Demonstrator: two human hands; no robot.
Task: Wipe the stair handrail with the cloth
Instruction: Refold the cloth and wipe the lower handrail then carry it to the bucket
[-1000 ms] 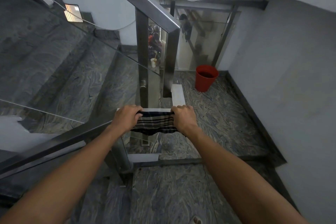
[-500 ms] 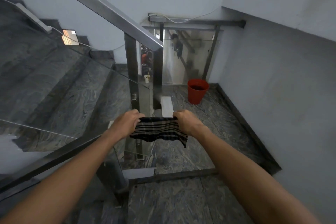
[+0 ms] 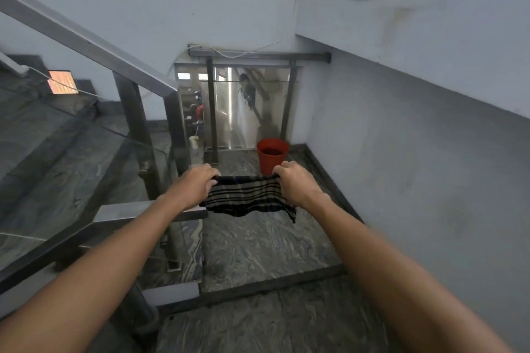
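Both hands closed on the dark striped cloth (image 3: 249, 197), left hand (image 3: 192, 187) and right hand (image 3: 295, 183) each gripping an upper corner, cloth stretched between them beyond the end of the steel handrail (image 3: 149, 212), above the landing floor (image 3: 266, 249).

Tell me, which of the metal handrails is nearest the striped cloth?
The lower handrail, whose squared end sits just under the left hand beside the striped cloth. The upper handrail slopes well above; the landing rail stands far behind.
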